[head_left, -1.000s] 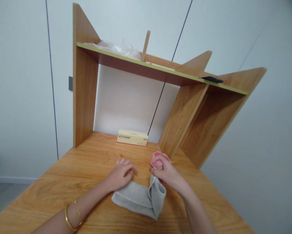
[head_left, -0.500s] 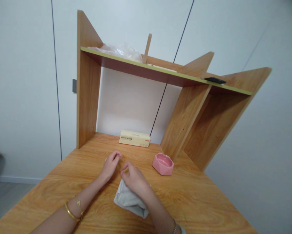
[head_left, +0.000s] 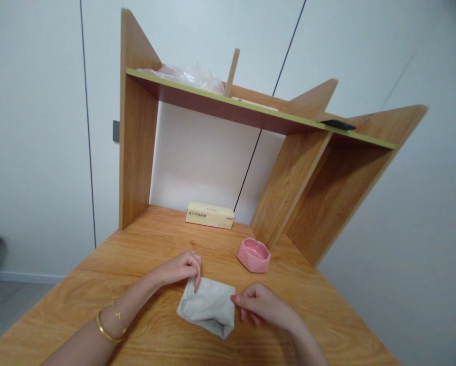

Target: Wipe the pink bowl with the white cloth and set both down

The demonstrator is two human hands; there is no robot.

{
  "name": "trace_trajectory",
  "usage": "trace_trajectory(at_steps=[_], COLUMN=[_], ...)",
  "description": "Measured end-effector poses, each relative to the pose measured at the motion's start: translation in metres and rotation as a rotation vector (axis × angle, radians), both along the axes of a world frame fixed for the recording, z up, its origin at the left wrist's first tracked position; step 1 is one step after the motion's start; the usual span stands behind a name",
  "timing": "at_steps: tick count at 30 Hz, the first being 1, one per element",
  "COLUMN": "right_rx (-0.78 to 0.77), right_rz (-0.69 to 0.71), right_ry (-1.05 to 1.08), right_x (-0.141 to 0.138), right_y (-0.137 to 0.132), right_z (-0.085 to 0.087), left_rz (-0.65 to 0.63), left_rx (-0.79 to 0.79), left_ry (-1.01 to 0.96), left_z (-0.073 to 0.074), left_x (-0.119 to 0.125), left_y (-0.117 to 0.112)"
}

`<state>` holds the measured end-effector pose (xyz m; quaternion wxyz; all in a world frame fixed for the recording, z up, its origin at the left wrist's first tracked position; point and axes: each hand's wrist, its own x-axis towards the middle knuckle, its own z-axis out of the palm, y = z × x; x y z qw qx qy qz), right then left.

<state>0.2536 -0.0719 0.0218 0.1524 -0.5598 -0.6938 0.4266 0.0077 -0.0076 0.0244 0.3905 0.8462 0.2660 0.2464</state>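
Observation:
A folded pale grey cloth [head_left: 208, 305] lies on the wooden table between my hands, its near edge loosely gaping. My left hand [head_left: 183, 268] is at its upper left corner, fingers bent down, one fingertip resting over the cloth; its thumb is hidden. At the cloth's right edge, my right hand [head_left: 265, 306] pinches the corner between thumb and forefinger, the other fingers curled beneath.
Behind the cloth to the right stands a pink angular bowl [head_left: 254, 255]. A long cream box [head_left: 209, 215] with printed text lies at the back, under a wooden shelf unit [head_left: 138, 157]. Clear plastic [head_left: 192, 78] and a dark flat object [head_left: 338, 124] rest on the shelf.
My right hand has moved off the top of the cloth to its right edge. My left hand has come down and right to the cloth's upper left corner. More of the cloth shows.

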Motion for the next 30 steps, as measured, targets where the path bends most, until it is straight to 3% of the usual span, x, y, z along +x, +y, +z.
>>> trace_trajectory(at_steps=[4, 9, 15, 18, 25, 30], right_rx=[0.014, 0.160, 0.128, 0.142, 0.173, 0.240], right_rz=[-0.048, -0.211, -0.169, -0.267, -0.440, -0.469], right_ry=[-0.098, -0.325, -0.052, -0.069, -0.221, -0.512], right_x=[-0.015, -0.018, -0.008, 0.014, 0.098, 0.113], right_y=[-0.003, -0.003, -0.003, 0.001, 0.022, 0.033], right_z=[-0.009, -0.020, -0.035, -0.034, -0.014, -0.005], left_rz=[0.008, 0.064, 0.110, 0.140, 0.275, 0.302], left_rx=[0.018, 0.052, 0.078, 0.119, 0.240, 0.292], left_ry=[0.051, 0.158, 0.176, 0.149, 0.244, 0.251], left_z=[0.000, -0.006, -0.012, -0.013, -0.018, -0.021], left_x=[-0.002, -0.004, -0.002, -0.001, 0.003, 0.006], left_y=[0.000, 0.002, 0.003, 0.005, 0.005, 0.004])
